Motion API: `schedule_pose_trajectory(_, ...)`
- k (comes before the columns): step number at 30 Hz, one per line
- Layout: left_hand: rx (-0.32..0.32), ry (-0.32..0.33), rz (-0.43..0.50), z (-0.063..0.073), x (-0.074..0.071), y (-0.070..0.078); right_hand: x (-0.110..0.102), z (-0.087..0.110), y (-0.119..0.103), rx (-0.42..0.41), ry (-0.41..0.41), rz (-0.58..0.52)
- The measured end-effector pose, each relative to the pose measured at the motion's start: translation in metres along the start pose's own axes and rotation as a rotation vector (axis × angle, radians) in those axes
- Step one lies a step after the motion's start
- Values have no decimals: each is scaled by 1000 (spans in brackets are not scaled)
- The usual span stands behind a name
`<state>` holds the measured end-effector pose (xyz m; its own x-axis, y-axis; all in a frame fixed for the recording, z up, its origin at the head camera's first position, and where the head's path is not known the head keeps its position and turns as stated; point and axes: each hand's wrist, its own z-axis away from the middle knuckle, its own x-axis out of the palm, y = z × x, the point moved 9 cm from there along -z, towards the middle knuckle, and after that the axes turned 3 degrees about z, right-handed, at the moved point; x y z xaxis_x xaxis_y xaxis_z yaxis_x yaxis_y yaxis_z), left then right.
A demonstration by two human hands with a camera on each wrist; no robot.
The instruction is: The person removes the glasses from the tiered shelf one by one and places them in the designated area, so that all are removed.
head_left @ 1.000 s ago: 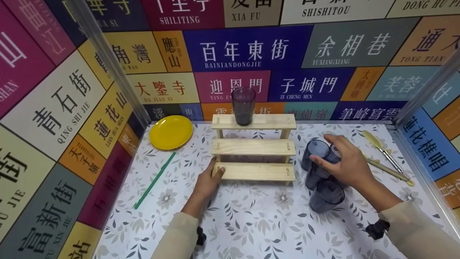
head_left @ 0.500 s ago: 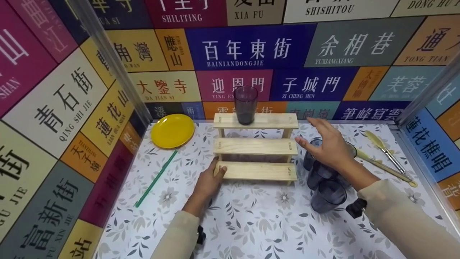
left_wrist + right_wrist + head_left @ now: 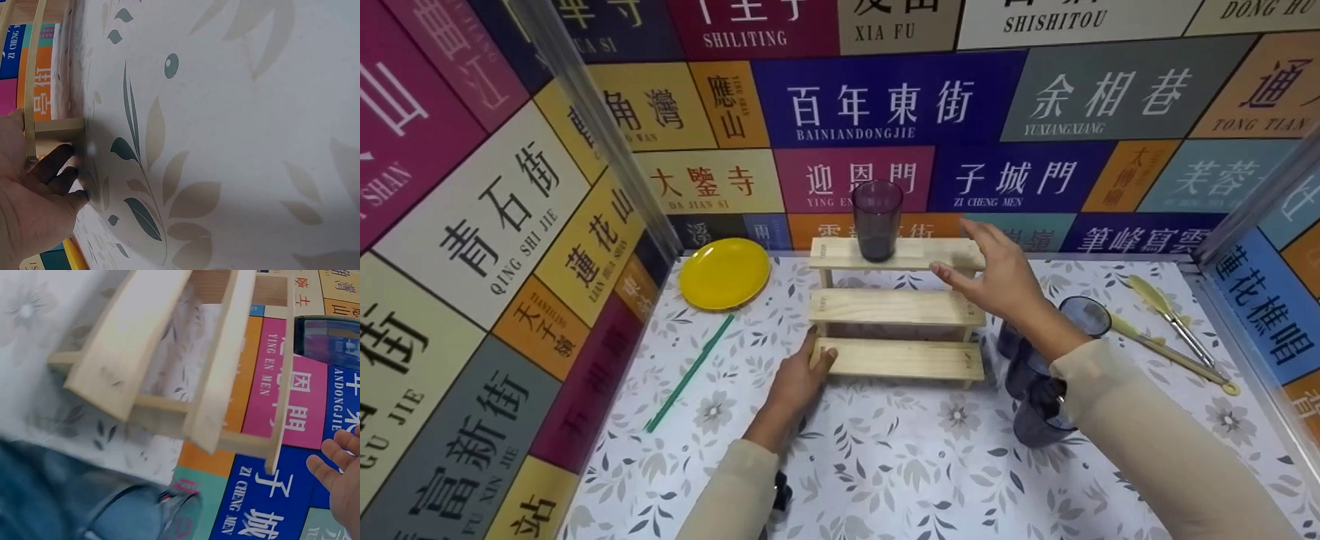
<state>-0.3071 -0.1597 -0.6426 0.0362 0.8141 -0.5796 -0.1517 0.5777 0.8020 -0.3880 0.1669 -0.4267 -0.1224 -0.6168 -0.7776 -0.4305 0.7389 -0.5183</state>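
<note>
A three-step wooden rack [image 3: 896,306] stands on the patterned tabletop. My left hand [image 3: 795,382] holds the left end of its lowest step, thumb on top; in the left wrist view the fingers [image 3: 61,179] curl by the rack's leg. On the top step a purple-tinted tumbler [image 3: 877,225] stands upright, left of centre. My right hand [image 3: 1003,274], with nothing in it, hovers at the right end of the top step, fingers spread and thumb apart. Under the right forearm stand several blue-tinted tumblers [image 3: 1039,426], partly hidden by the sleeve.
A yellow plate [image 3: 725,271] lies at the back left, with a thin green stick [image 3: 690,375] in front of it. Tongs [image 3: 1174,322] and a long-handled utensil [image 3: 1177,352] lie at the right. Sign-covered walls [image 3: 885,97] enclose the back and sides.
My right hand has moved left from above the blue tumblers to the right end of the top step. My left hand has stayed on the lowest step.
</note>
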Motion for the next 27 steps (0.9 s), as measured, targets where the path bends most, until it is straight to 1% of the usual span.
schedule_pose_trajectory(5, -40, -7, 13, 1, 3, -5, 11, -22, -8, 14, -20, -7)
schedule_pose_trajectory(9, -35, -1, 11, 2, 2, -6, 21, -37, -18, 50, -65, -1)
schedule_pose_trajectory(13, -32, -6, 10, 2, 1, -7, 29, -49, -34, 58, -90, -5)
schedule_pose_trajectory(19, -6, -9, 10, -1, 2, -4, 36, -66, -55, 36, -66, -29)
schedule_pose_trajectory(24, -32, -9, 17, -2, 3, -4, 44, -76, -65, 21, -36, -66)
schedule_pose_trajectory(27, -40, -4, 23, -2, 3, -3, 48, -81, -67, 33, -32, -95)
